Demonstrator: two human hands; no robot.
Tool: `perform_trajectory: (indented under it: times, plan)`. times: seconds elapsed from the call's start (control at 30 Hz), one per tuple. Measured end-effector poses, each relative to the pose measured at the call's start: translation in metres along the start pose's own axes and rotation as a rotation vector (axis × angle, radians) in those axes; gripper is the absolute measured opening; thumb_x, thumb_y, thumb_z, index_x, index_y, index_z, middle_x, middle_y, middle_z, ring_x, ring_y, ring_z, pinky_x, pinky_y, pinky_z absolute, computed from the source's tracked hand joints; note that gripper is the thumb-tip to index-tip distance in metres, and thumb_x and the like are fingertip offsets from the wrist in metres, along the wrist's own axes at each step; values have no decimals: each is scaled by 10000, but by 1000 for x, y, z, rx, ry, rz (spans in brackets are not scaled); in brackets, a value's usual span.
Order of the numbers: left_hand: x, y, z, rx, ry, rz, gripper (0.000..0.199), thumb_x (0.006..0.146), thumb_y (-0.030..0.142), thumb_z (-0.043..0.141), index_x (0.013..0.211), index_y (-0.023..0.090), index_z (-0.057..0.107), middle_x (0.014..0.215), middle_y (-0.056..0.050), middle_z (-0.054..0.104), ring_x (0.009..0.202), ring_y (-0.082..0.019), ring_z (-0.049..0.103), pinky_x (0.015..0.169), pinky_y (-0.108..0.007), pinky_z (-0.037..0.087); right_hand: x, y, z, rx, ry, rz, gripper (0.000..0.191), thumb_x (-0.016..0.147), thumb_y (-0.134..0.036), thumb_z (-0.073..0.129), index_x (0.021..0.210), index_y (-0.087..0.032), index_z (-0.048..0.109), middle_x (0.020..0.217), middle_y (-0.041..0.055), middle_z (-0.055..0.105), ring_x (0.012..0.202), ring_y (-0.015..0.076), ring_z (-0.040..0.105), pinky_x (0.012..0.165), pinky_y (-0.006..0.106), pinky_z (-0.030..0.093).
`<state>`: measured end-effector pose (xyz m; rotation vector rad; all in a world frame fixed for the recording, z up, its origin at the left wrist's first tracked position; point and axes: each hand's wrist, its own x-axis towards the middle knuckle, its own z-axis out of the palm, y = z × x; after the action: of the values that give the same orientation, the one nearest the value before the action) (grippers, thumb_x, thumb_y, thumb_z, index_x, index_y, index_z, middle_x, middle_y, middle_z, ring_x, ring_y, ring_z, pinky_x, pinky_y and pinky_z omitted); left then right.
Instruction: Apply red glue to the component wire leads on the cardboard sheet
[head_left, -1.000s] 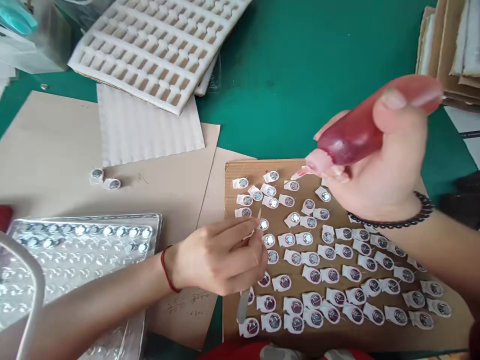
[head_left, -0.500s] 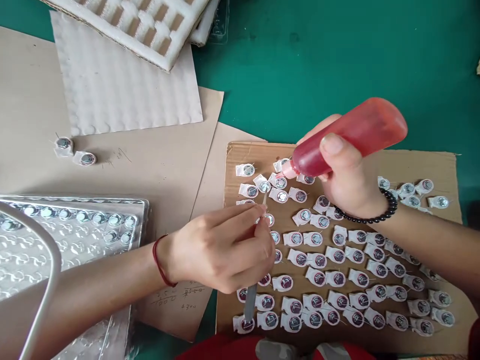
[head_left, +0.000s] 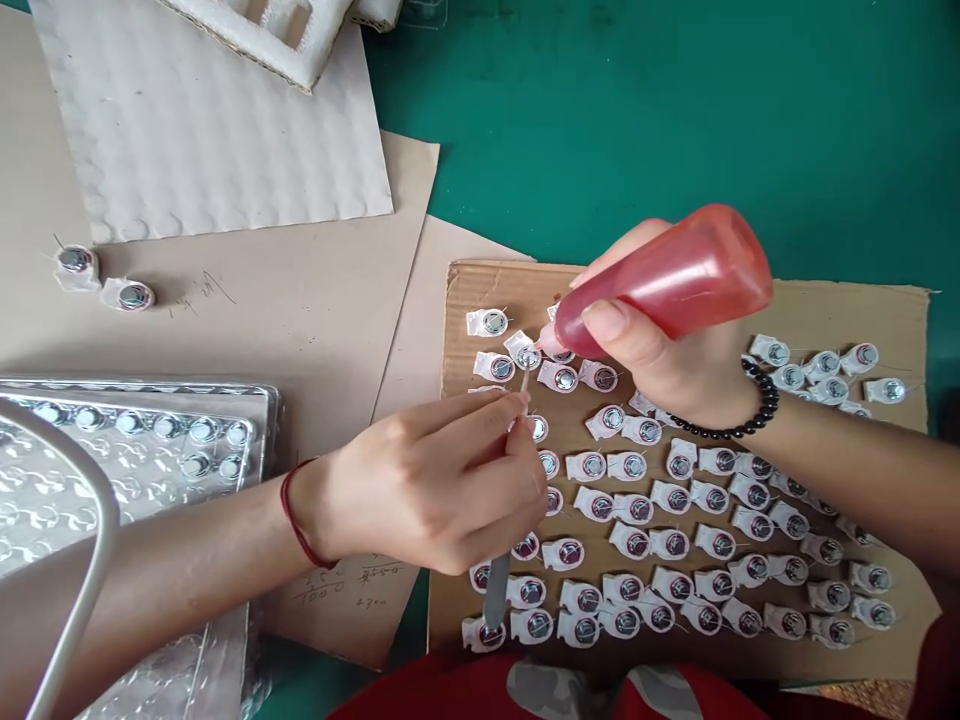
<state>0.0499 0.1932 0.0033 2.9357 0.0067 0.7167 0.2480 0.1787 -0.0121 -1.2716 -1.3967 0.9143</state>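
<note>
My right hand [head_left: 679, 370] grips a red squeeze bottle [head_left: 667, 280], tilted down to the left, its pale nozzle touching a small round metal part [head_left: 527, 353] near the top left of a brown cardboard sheet [head_left: 885, 320]. Several such parts on white tabs [head_left: 652, 520] lie in rows across the sheet. My left hand [head_left: 442, 480] pinches a thin grey tool [head_left: 496, 590]; its tip points up toward the same part, just below the nozzle. A red cord circles my left wrist, a black bead bracelet my right.
A clear blister tray [head_left: 150, 440] with several metal parts sits at the left. Two loose parts [head_left: 105, 280] lie on tan paper [head_left: 300, 320]. White dimpled foam [head_left: 217, 120] and a slotted foam tray [head_left: 277, 30] lie at the top. Green table surface [head_left: 675, 110] beyond.
My right hand has brought the bottle down and left, so the nozzle now meets a part in the top rows. The view has tilted down. My left hand stays in place with its tool.
</note>
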Motion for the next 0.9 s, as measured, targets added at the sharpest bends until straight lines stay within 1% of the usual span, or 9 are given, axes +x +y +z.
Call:
perform_trajectory:
  times: [0.1,0.23,0.4,0.53,0.67,0.77,0.9]
  plan:
    - [0,0,1,-7,7,0,71,704,132,624,774,120,621,780,-5,631,820,-231,647,739,-333,597,0,0,1,-20,5,29,291,575,-319,720,594,-172,470,561,-21,512,501,86,489,492,253,472]
    - [-1,0,2,-8,1,-3,67,704,140,625,768,124,620,775,-2,629,812,-227,643,703,-323,595,0,-2,1,-40,-20,26,280,601,-288,702,558,-165,454,518,-29,505,475,77,483,465,236,458]
    - [0,-1,1,-11,-10,1,97,696,148,637,789,127,620,786,-1,626,817,-221,639,702,-319,593,1,-3,0,-48,-41,-16,243,654,-283,664,577,-162,469,542,-38,528,499,62,501,515,225,474]
    - [1,0,1,-23,0,-6,99,687,135,641,783,124,621,773,0,624,817,-232,641,695,-317,590,1,-2,1,-50,-21,-23,208,691,-284,631,595,-165,491,559,-34,544,534,65,524,560,231,490]
    - [-1,0,1,-19,10,-12,95,691,153,641,777,127,610,760,8,610,809,-215,637,718,-316,590,0,0,1,-15,-17,-36,191,677,-266,646,592,-162,510,543,-38,550,528,70,538,597,235,502]
    - [-2,0,1,-20,4,-10,99,693,154,639,782,129,602,762,11,600,805,-209,637,724,-318,592,0,-1,1,-18,11,-42,196,658,-259,666,570,-160,522,543,-38,556,518,66,537,630,235,503]
    - [-3,0,3,-14,-6,-7,110,699,170,641,790,139,588,774,15,587,825,-201,631,749,-321,589,0,-2,1,-49,44,-30,237,671,-320,651,565,-161,511,544,-22,548,520,76,529,593,250,497]
